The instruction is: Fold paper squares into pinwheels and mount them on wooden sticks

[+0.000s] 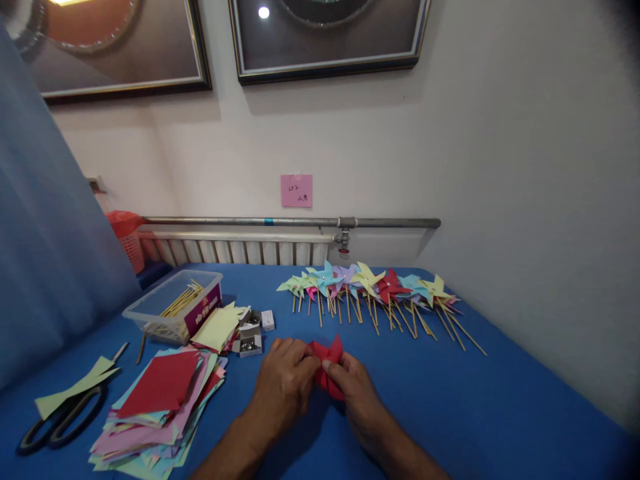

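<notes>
A red paper pinwheel (pixel 329 353) with folded blades is held between my two hands, low over the blue tabletop. My left hand (pixel 290 377) grips its left side with the fingers curled in. On the right, my right hand (pixel 353 383) pinches it, the thumb pressed at its middle. Whether a stick or pin is in it cannot be seen. Just left of my hands stand small open boxes of metal pins (pixel 250 345). A stack of coloured paper squares (pixel 160 385) lies farther left, a red sheet on top.
Finished pinwheels on sticks (pixel 370 279) lie in a row at the back right. A clear plastic box (pixel 173 327) holds wooden sticks. Black-handled scissors (pixel 75 413) lie front left under a pale paper scrap. Behind the table are a radiator (pixel 240 250) and wall; a blue curtain (pixel 45 220) hangs left.
</notes>
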`<state>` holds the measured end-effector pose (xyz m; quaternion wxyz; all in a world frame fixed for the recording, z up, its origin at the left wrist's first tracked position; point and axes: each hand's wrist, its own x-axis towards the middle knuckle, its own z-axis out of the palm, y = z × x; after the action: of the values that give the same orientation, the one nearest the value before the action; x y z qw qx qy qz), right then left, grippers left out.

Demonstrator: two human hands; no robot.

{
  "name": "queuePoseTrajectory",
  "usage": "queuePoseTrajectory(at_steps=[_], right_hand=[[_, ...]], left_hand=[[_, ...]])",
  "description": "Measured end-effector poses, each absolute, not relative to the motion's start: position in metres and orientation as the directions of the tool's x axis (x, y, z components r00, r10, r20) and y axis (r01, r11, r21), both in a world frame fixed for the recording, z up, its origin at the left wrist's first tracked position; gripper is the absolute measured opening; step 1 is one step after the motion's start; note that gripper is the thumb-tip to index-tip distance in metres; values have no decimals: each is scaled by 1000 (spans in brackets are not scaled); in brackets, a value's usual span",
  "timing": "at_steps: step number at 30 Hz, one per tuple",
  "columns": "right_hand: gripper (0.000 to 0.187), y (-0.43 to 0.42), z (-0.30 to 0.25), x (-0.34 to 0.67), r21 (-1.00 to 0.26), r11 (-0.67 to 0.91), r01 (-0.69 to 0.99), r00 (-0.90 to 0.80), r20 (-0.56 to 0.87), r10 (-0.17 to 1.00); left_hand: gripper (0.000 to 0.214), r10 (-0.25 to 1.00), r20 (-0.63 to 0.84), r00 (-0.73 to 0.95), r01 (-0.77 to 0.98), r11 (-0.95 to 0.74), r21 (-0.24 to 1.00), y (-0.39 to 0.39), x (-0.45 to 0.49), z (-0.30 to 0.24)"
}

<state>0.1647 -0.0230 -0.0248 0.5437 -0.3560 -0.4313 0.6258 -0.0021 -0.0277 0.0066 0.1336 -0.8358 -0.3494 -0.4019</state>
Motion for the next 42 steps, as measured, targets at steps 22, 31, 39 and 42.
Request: queuePoseTrajectory(at_steps=[22, 31, 39, 42], right_hand=[[28, -12, -30, 166, -986, 28, -167, 2, 28, 1000], [22, -21, -21, 161, -988, -13, -155, -72, -2, 997], [30, -19, -26, 161, -978, 7, -207, -67, 22, 997], [31, -16, -31, 161, -979, -2, -203, -74, 13, 997]], left_hand=[[31, 1000, -11, -5, -109, 10, 994, -15, 5, -1], [33, 995, -65, 71, -331, 85, 940, -9, 14, -16], [31, 994, -66, 92, -334, 93, 938, -11, 15, -7], [34, 996, -69, 56, -331, 83, 940, -8, 17, -15]])
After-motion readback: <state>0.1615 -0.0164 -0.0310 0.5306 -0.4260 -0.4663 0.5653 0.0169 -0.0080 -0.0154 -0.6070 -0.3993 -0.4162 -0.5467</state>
